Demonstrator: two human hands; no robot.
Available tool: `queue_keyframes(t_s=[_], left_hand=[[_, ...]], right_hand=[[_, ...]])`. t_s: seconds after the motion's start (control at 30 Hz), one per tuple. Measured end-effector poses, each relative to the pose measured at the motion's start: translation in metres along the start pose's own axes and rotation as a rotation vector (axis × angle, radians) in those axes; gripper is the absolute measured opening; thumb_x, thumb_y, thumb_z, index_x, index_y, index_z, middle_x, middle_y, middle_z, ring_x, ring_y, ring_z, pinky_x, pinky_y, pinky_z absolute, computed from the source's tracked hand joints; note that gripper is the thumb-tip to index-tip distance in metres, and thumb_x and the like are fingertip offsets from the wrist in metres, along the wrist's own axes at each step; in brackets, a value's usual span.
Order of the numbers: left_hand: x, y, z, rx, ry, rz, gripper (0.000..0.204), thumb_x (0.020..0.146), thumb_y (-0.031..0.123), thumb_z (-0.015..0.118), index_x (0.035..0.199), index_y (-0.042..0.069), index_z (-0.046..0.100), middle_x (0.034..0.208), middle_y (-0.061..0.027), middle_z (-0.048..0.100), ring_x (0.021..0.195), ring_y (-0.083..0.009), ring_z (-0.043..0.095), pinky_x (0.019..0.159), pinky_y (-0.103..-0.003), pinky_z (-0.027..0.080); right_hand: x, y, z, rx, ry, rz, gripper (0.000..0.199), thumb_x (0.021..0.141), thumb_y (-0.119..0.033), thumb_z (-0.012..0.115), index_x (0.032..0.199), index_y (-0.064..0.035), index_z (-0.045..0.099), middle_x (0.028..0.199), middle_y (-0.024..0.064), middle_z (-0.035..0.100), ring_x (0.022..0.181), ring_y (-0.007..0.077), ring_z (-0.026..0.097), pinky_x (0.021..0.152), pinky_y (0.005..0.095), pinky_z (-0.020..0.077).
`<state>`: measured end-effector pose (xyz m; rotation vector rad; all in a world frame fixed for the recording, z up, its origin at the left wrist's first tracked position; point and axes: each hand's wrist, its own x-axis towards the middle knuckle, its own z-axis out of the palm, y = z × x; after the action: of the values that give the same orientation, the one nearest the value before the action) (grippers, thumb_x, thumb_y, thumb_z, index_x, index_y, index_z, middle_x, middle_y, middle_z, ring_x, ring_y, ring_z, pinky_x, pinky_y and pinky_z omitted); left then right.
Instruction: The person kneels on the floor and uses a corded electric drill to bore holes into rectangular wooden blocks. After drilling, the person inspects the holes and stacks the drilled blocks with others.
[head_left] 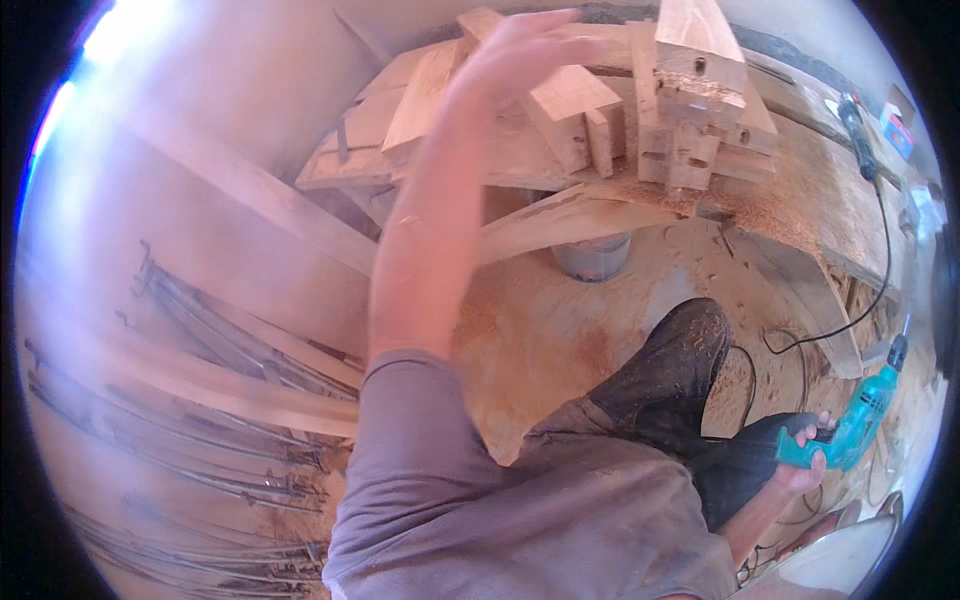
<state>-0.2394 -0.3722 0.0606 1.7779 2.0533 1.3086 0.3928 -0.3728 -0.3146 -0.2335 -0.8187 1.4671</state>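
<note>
My left hand (525,50) is stretched far forward, fingers spread, over a pile of cut wooden pieces (590,120) on a sawdust-covered workbench (800,190); it is blurred, and whether it touches the wood is unclear. My right hand (805,455) hangs low at my right side, closed around the handle of a teal electric drill (860,415). The drill's black cord (875,290) loops up toward the bench. My dark trouser leg (675,370) stands on the sawdust-strewn floor.
Long wooden planks (250,190) lean at the left, with a bundle of thin metal rods (210,440) on the floor below them. A grey bucket (592,258) stands under the bench. Another dark power tool (857,135) lies on the bench at the far right.
</note>
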Motion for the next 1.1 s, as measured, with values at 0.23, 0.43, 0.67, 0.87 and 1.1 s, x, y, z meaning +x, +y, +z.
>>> queue_keyframes(t_s=[0.23, 0.43, 0.67, 0.87, 1.1], left_hand=[[-0.093, -0.175, -0.156, -0.151, 0.469, -0.568, 0.073, 0.096, 0.047, 0.070, 0.148, 0.000, 0.053, 0.139, -0.0193, 0.063, 0.130, -0.0340, 0.060, 0.105, -0.047, 0.050], [-0.121, -0.205, -0.112, -0.806, 0.453, -0.893, 0.084, 0.092, 0.052, 0.069, 0.159, 0.013, 0.039, 0.153, -0.0173, 0.048, 0.134, -0.0433, 0.052, 0.109, -0.066, 0.041], [-0.120, -0.196, -0.097, -0.927, 0.436, -0.802, 0.059, 0.096, 0.043, 0.065, 0.145, 0.013, 0.051, 0.147, -0.0141, 0.055, 0.129, -0.0404, 0.056, 0.104, -0.064, 0.042], [-0.203, -0.123, -0.062, -0.943, 0.501, -0.741, 0.056, 0.102, 0.040, 0.059, 0.146, 0.007, 0.052, 0.142, -0.0117, 0.062, 0.129, -0.0371, 0.060, 0.104, -0.061, 0.047], [-0.170, -0.165, -0.053, -0.854, 0.581, -0.435, 0.063, 0.103, 0.046, 0.054, 0.149, 0.003, 0.050, 0.146, -0.0206, 0.055, 0.133, -0.0387, 0.057, 0.107, -0.055, 0.053]], right_hand=[[0.008, 0.003, 0.010, 0.014, -0.033, -0.012, 0.074, 0.087, -0.008, 0.074, 0.150, 0.0043, 0.038, 0.147, 0.0183, 0.052, 0.107, 0.0237, 0.056, 0.089, 0.0340, 0.0514], [0.003, 0.001, 0.010, -0.011, 0.008, -0.021, 0.075, 0.086, -0.008, 0.074, 0.151, 0.0051, 0.038, 0.142, 0.0182, 0.054, 0.107, 0.0248, 0.056, 0.089, 0.0350, 0.0518], [-0.001, -0.003, 0.016, 0.023, 0.011, 0.058, 0.073, 0.087, -0.006, 0.076, 0.151, 0.0014, 0.042, 0.143, 0.0178, 0.052, 0.108, 0.0255, 0.057, 0.088, 0.0360, 0.0534], [0.002, -0.002, 0.057, -0.035, 0.093, 0.021, 0.068, 0.084, -0.007, 0.076, 0.145, 0.0034, 0.049, 0.133, 0.0203, 0.061, 0.099, 0.0273, 0.064, 0.077, 0.0347, 0.0571], [-0.008, -0.014, 0.063, -0.220, 0.242, 0.041, 0.067, 0.075, -0.016, 0.077, 0.137, -0.0002, 0.057, 0.122, 0.0211, 0.068, 0.083, 0.0286, 0.068, 0.065, 0.0367, 0.0579]])
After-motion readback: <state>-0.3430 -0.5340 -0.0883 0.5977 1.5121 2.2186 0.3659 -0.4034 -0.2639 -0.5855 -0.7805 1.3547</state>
